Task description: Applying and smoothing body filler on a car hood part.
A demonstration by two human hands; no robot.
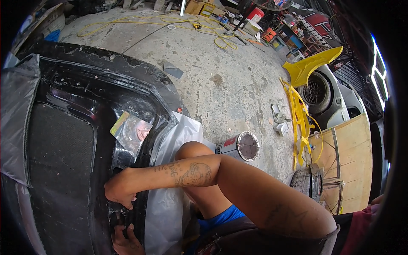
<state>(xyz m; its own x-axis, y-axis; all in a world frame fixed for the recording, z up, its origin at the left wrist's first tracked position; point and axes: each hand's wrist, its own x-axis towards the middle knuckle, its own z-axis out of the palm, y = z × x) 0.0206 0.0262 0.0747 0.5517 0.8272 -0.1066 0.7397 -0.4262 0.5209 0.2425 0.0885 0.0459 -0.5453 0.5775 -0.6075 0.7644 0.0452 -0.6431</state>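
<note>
A black car body panel with a scuffed, partly glossy surface lies on my left. Reaching across from the right, my tattooed right arm ends with my right hand low on the panel's inner edge, its fingers curled down. Whatever they grip is hidden. Just nearer, my left hand is at the same strip, thumb and finger bent around something dark that I cannot make out. Beyond my right hand, a creased sheet with a colourful picture rests on the panel. White plastic sheeting hangs along the panel's right side.
An open paint can stands by my knee. Yellow strips and a yellow fender are at the right, beside a car wheel and a plywood board. A yellow cord crosses the far concrete floor.
</note>
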